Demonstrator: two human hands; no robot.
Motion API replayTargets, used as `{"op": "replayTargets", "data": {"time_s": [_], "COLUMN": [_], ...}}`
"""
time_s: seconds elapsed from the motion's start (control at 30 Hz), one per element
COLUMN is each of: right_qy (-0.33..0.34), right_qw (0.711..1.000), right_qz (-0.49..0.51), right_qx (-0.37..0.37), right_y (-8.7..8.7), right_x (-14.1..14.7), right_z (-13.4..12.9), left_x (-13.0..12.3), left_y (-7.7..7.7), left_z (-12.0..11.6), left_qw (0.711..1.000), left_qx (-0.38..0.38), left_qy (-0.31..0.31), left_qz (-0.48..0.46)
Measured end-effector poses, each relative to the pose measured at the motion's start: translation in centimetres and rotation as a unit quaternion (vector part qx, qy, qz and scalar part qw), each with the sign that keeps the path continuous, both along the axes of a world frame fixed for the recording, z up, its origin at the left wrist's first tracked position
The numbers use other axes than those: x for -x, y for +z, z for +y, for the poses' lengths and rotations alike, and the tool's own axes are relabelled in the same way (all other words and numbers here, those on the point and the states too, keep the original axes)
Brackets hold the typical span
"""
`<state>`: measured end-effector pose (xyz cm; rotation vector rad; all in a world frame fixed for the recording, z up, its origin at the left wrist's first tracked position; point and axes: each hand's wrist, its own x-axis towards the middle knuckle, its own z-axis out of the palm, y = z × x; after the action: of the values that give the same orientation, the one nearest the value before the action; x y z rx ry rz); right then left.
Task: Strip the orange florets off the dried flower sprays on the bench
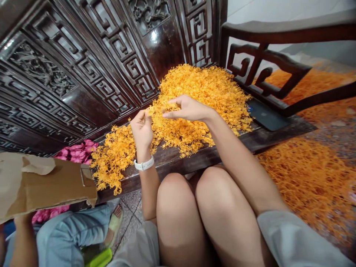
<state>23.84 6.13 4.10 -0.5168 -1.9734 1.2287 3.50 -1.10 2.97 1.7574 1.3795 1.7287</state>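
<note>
1. Hands both raised above the bench seat, in front of the orange pile, fingertips apart from each other.
2. Left hand (142,129): fingers curled in, thumb and index closed in a pinch on a small orange piece (151,110); exact outline of the piece blurred. White watch (144,164) on the wrist.
3. Right hand (190,108): partly open, thumb and index extended toward the left hand with a clear gap between; nothing seen firmly held.
4. Orange pile (205,89): loose, many-branched pieces on the dark wooden bench (228,148), highest near the carved backrest (155,48), with a lower stretch reaching toward the cardboard box (55,181) at far left.
5. Dark flat device (268,115): lying on the seat to the right of the pile, beside the wooden armrest (278,35).
6. Floor heap (308,181): more orange pieces, spread out right of the bench.
7. Pink pieces (79,150): on the bench behind the cardboard box, more visible below it.
8. Co-worker's leg (75,226): in jeans, lower left, sandal (114,224) on the tiled floor, near a bright green object (100,258), cut off by the frame edge.
</note>
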Motion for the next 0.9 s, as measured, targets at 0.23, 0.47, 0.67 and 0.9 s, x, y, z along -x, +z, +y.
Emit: {"op": "replayTargets", "data": {"time_s": [0.23,0.47,0.67,0.9], "right_qy": [-0.074,-0.187,-0.27,-0.115], "right_qw": [0.996,0.925,0.896,0.99], "right_qz": [-0.033,-0.274,-0.299,-0.049], "right_qx": [0.024,-0.185,-0.186,0.064], "right_y": [-1.1,-0.1,-0.1,2.5], "right_x": [1.5,2.8,4.1,1.8], "right_z": [0.6,-2.0,-2.5,-5.0], "left_x": [0.0,2.2,1.3,4.8], "left_y": [0.2,-4.8,-5.3,0.4], "left_z": [0.1,6.0,10.0,14.2], "left_qw": [0.989,0.987,0.989,0.951], "left_qx": [-0.071,0.065,0.062,0.117], "left_qy": [0.123,0.11,0.087,0.191], "left_qz": [0.027,-0.098,-0.104,-0.214]}}
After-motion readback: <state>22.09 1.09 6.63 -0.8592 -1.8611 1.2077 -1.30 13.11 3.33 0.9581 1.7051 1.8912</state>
